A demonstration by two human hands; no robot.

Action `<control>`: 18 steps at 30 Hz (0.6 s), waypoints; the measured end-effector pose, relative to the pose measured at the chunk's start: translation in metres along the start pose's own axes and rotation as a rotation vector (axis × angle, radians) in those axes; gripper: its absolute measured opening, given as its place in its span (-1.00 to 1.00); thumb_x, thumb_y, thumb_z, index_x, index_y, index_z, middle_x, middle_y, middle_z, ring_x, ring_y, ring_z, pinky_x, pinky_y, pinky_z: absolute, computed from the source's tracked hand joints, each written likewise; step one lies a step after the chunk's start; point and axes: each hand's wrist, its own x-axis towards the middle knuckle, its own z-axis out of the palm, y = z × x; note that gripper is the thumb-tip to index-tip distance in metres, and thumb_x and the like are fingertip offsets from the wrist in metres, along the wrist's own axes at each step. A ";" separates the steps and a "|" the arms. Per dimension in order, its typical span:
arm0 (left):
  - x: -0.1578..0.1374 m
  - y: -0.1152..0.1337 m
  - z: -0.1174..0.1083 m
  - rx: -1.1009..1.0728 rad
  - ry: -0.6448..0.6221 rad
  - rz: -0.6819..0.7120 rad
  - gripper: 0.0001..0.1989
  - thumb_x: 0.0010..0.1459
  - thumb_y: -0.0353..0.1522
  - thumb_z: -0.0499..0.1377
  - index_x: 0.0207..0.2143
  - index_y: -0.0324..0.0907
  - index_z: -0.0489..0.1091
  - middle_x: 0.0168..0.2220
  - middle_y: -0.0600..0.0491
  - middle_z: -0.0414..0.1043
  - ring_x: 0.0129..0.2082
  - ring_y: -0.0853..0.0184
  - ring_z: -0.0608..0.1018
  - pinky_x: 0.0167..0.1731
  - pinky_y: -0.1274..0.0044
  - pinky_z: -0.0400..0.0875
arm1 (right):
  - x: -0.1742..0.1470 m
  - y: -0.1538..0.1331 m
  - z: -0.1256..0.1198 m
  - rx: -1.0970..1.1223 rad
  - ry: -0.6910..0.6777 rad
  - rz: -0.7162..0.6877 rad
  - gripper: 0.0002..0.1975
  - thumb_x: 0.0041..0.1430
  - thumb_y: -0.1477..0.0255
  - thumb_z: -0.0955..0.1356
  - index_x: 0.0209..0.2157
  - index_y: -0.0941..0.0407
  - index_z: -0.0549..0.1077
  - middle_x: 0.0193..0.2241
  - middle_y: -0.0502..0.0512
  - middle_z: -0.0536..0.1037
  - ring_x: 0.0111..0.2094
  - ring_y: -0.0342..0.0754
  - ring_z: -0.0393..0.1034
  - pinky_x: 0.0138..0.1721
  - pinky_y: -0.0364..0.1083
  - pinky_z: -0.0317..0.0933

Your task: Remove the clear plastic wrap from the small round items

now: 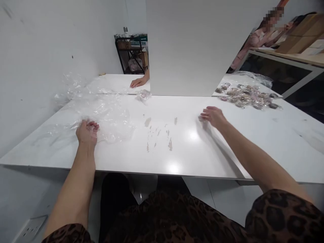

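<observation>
- On the left of the table (134, 162), film (113, 118): clear, crumpled, spread loosely toward the wall (37, 67).
- Your left hand (86, 131) is at its near side, fingers curled in, apparently gripping a fold.
- Your right hand (213, 116) is well apart from it, fingers loosely extended, nothing visible held; can't tell if the fingertips touch the table.
- Step in hand, judging by the pose: handling the film one-handed, left only.
- Next move calls for a firm pinch on that fold, as film this thin likely slips or clings; your right hand looks free to help.
- Between your hands: worn marks (170, 144) on the table.
- Beyond: small crumpled wrap (143, 96) by the panel (187, 47); wrapped packets (249, 96) back right.
- Farther: a co-worker's hand (138, 82) left of the panel, black rack (118, 50) behind.
</observation>
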 end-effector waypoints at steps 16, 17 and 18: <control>-0.115 -0.022 -0.006 0.616 -0.648 0.166 -0.39 0.15 -0.09 0.42 0.13 -0.13 0.35 -0.44 0.12 0.54 -0.54 0.37 0.52 -0.44 0.53 0.42 | -0.156 -0.045 0.185 -0.578 -0.787 -0.498 -0.32 0.25 0.24 0.39 0.36 0.13 0.31 0.29 0.46 0.40 0.32 0.45 0.26 0.29 0.41 0.21; -0.125 -0.018 -0.009 0.759 -0.778 0.190 -0.31 0.14 -0.04 0.42 0.20 -0.13 0.32 -0.36 0.05 0.58 -0.43 0.30 0.59 -0.37 0.48 0.46 | -0.160 -0.049 0.197 -0.543 -0.815 -0.532 -0.39 0.28 0.25 0.36 0.32 0.12 0.36 0.24 0.43 0.45 0.28 0.42 0.30 0.28 0.39 0.23; -0.134 -0.014 -0.012 0.904 -0.906 0.229 -0.27 0.13 0.00 0.40 0.23 -0.14 0.33 -0.25 -0.04 0.61 -0.30 0.21 0.64 -0.28 0.42 0.50 | -0.165 -0.052 0.206 -0.494 -0.855 -0.557 -0.46 0.30 0.26 0.33 0.26 0.11 0.42 0.18 0.40 0.50 0.22 0.39 0.37 0.26 0.36 0.26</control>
